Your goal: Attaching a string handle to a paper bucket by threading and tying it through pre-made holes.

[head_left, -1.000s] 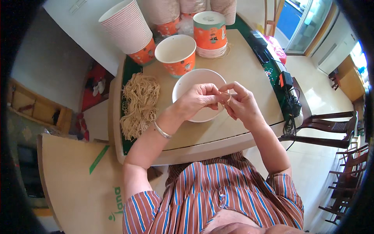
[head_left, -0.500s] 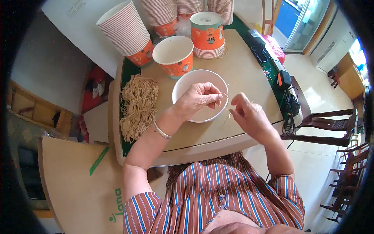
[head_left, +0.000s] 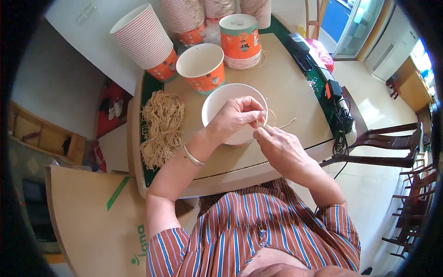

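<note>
A thin beige string [head_left: 290, 123] is pinched between my left hand [head_left: 236, 116] and my right hand [head_left: 279, 146], which nearly meet. It loops up beside the left fingertips, and a loose end trails out to the right. Under my hands stands a round white paper tub [head_left: 212, 102], its near side partly covered by them. Both hands have their fingers closed; the exact crossing of the string between them is hidden. To the left of the tub lies a loose hank of beige strings [head_left: 162, 129].
Behind the tub stands an orange paper bucket [head_left: 200, 69], mouth up. An upside-down bucket stack [head_left: 240, 41] and a tall leaning stack [head_left: 143, 39] stand further back. Black adapters and cables [head_left: 342, 121] line the table's right edge. A cardboard sheet [head_left: 92, 217] stands at lower left.
My right hand has moved left and in, closing up to my left hand. The string's loose end now shows to the right above it. The view has shifted slightly.
</note>
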{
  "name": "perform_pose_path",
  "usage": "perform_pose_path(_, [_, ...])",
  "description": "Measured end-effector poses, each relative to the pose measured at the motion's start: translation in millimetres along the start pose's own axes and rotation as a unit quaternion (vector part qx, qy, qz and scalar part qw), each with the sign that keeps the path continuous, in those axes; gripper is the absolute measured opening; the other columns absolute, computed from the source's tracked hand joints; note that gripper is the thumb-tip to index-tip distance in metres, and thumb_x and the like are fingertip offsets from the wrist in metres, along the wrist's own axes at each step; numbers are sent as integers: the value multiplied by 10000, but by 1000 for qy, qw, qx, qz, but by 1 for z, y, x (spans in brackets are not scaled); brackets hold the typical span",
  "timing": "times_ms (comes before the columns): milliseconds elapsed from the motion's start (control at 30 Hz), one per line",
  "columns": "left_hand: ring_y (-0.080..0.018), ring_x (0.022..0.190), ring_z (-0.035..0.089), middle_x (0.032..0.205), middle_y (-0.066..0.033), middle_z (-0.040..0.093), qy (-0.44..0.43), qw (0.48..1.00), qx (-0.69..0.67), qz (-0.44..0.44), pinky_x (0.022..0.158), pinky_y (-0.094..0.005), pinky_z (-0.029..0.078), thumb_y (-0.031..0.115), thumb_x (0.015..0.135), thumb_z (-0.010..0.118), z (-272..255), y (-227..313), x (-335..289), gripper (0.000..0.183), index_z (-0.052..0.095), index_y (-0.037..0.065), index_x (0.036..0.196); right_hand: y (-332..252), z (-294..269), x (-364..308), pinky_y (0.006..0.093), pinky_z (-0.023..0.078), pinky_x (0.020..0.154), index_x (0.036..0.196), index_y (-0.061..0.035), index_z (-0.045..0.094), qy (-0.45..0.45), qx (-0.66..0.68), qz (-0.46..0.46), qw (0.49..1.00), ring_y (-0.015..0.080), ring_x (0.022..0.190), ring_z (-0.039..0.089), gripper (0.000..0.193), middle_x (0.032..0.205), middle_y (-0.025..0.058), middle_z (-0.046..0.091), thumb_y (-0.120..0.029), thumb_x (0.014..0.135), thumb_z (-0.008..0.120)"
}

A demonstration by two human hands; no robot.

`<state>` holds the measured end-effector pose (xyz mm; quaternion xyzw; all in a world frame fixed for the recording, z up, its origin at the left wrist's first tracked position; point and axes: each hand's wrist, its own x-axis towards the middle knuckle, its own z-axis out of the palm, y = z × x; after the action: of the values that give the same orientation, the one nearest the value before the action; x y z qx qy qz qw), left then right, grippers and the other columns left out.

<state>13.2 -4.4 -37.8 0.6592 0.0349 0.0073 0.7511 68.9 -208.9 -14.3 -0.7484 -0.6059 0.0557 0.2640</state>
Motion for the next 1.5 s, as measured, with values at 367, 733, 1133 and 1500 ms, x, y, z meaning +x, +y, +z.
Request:
perform_pose_path(367, [-44, 838, 576, 955, 11, 634, -39, 992, 117, 28, 767, -224, 511, 94, 974, 663, 8, -4, 1, 180, 659, -22, 1111, 22, -24, 18, 456, 519, 720, 1055, -27, 522, 78, 120, 30, 989, 406, 824, 654, 144, 866, 222, 628, -37, 922, 578])
perform_pose_path(733, [-78, 774, 588, 887, -27, 674, -24, 988, 145, 46, 686, -253, 503, 117, 961, 678, 6, -7, 4, 193, 697, -29, 1085, 37, -39, 31, 366, 536, 693, 1089, -41, 537, -33, 89, 33, 995, 297, 768, 662, 185, 854, 149, 662, -14, 929, 626])
perform_pose_path(1133, [-60, 732, 547, 843, 9, 626, -84, 988, 127, -22, 660, -232, 472, 148, 974, 681, 5, 2, 4, 189, 702, -19, 1058, 45, -41, 33, 378, 536, 706, 1044, -19, 561, -57, 84, 78, 992, 275, 756, 661, 173, 841, 147, 665, -78, 924, 673])
perform_pose_path(1500, [-72, 900, 608, 953, -17, 676, -66, 984, 163, -11, 815, -246, 517, 87, 970, 653, 5, 2, 0, 156, 669, -26, 1075, 53, -32, 29, 314, 537, 665, 945, -7, 691, -81, 138, 112, 981, 193, 691, 658, 130, 761, 101, 688, -128, 905, 713])
